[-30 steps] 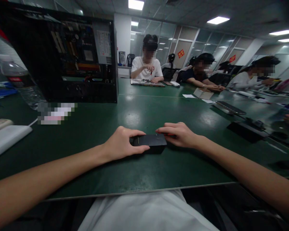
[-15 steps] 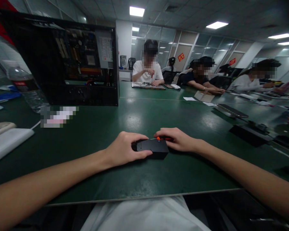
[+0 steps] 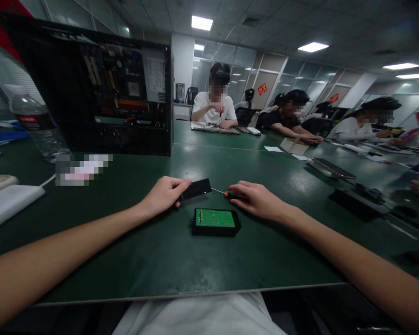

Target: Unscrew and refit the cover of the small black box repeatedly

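Dark green matte worktable (image 3: pixel 132 251), broad, shared with other seated people at its far end. At 10 o'clock from the work stands an open black computer tower case (image 3: pixel 91 97), side panel off, boards showing; a clear plastic water bottle (image 3: pixel 38 125) stands just left of it. Centre of the work: a small black rectangular plastic housing (image 3: pixel 214 222), lying flat, with a green circuit board (image 3: pixel 214 217) exposed inside it. So the opening step reads as done: cover off, board bare; the board itself sits in the shell, not yet lifted. The flat black plastic cover (image 3: pixel 194 189) lies at 11 o'clock from the housing, apart from it, resting on the table. Left hand (image 3: pixel 162 194), fingers drawn together, pinches the near end of that cover. Right hand (image 3: pixel 256 200), at 1 o'clock from the housing and just beside it, is closed around a thin screwdriver with an orange-red handle (image 3: pixel 232 195); the fine metal tip points toward the cover, probably not touching it, though the shaft is too faint to be sure.
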`<state>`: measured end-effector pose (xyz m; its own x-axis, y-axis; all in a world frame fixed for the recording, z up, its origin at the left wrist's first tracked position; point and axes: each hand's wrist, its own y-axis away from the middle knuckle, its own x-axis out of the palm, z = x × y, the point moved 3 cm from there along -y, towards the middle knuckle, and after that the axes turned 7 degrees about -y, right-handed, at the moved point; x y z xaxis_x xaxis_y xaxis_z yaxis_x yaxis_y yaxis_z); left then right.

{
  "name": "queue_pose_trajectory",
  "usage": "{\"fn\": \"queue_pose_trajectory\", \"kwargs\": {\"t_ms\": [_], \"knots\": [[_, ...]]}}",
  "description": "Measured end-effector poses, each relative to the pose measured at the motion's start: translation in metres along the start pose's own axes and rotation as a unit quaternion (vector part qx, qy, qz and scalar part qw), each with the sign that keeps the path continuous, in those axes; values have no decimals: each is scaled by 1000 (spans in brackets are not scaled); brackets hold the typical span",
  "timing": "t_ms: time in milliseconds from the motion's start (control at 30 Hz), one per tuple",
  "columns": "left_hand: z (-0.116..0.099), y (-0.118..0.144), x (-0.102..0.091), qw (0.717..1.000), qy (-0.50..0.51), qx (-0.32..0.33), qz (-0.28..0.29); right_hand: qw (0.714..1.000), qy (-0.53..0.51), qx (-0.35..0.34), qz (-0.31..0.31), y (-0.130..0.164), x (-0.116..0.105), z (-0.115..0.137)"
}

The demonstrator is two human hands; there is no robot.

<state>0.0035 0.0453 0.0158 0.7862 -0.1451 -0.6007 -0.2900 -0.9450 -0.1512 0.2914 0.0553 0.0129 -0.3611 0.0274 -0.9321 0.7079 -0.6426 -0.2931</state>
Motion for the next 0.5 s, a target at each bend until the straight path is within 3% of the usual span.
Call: {"fn": "queue_pose_trajectory", "kwargs": {"t_ms": [133,233,367,500], "knots": [[-2,-2,4,994,108,-25,-7,999,-16,-6,-37,-1,-4,13],[-4,-1,10,971,230,-57,-10,991,-97,-65,-67,-1,-10,34],[-8,3,20,951,298,-84,20,989,-109,-95,-2,-2,-4,68],[-12,8,25,962,265,-42,42,989,-111,-92,30,-4,2,92]]}}
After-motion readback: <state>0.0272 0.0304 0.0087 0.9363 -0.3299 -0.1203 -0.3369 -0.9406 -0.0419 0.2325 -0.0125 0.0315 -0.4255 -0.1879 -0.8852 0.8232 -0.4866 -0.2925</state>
